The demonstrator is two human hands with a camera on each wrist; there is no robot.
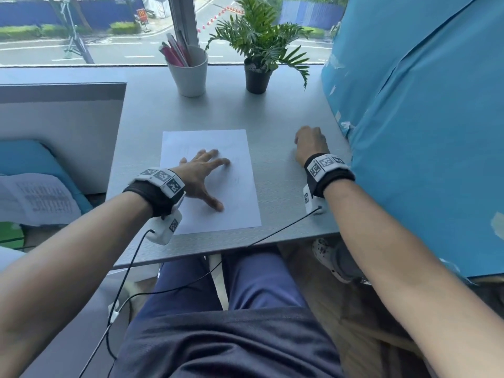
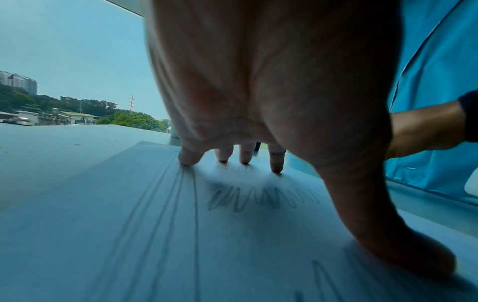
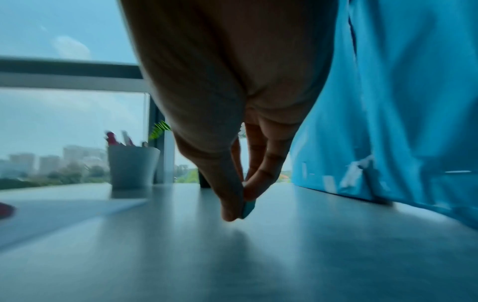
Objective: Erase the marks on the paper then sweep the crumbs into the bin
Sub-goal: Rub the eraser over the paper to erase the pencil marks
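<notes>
A white sheet of paper [image 1: 237, 205] lies on the grey table [image 1: 281, 184] in front of me. Faint pencil marks cover it; the left wrist view shows a zigzag scribble [image 2: 261, 199] and long straight lines [image 2: 181, 204]. My left hand [image 1: 203, 175] presses on the paper with its fingers spread, fingertips [image 2: 190, 158] and thumb touching the sheet. My right hand [image 1: 311, 143] hovers over bare table right of the paper. Its thumb and fingers pinch a small blue eraser [image 3: 248, 208] just above the tabletop.
A white cup of pens [image 1: 188, 75] and a potted plant [image 1: 257, 77] stand at the back by the window. A blue cloth-covered bulk [image 1: 422, 132] crowds the table's right edge. A grey partition [image 1: 62, 126] borders the left. Cables run from both wrists over the front edge.
</notes>
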